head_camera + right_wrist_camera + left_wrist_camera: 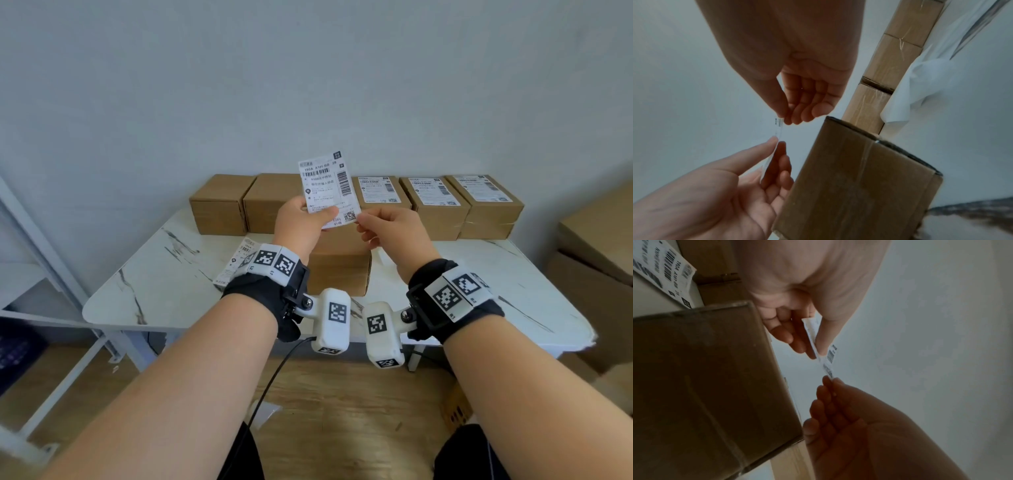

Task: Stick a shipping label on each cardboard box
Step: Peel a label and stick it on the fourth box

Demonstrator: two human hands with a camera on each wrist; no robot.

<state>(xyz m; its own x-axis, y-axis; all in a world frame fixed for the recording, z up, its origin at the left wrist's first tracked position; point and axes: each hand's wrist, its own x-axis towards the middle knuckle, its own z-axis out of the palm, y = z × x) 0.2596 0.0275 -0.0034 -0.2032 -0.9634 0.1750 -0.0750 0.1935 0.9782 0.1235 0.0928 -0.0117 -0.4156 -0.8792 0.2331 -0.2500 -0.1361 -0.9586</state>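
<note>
A white shipping label (327,185) with barcodes is held up in the air above a plain cardboard box (339,270) at the table's middle. My left hand (320,219) pinches the label's lower edge, thumb on the printed face. My right hand (361,221) pinches its lower right corner. In the left wrist view the label (830,356) shows edge-on between my left hand (817,350) and my right hand (828,379), beside the box (705,386). The right wrist view shows my right hand (784,121) pinching the label's (779,128) end.
Along the wall stand two unlabelled boxes (219,202) on the left and three labelled boxes (431,195) on the right. Spare labels (236,260) lie on the marble table (154,291) under my left wrist. Crumpled white backing paper (920,84) lies by the boxes. Large cartons (596,240) stand at the right.
</note>
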